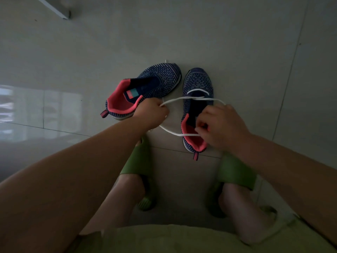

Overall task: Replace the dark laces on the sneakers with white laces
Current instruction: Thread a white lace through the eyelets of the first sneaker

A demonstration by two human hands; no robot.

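Two navy knit sneakers with pink lining stand on the tiled floor. The left sneaker has no lace and tilts onto its side. The right sneaker stands upright, with a white lace threaded across its lowest eyelets. My left hand grips one end of that lace between the shoes. My right hand pinches the other end over the right sneaker's opening. The lace loops from hand to hand in front of the shoe. No dark lace is in view.
My feet wear green slides just below the sneakers. A white lace tip shows behind the left sneaker's toe. A pale metal bar lies at the far upper left. Grey floor tiles surround everything.
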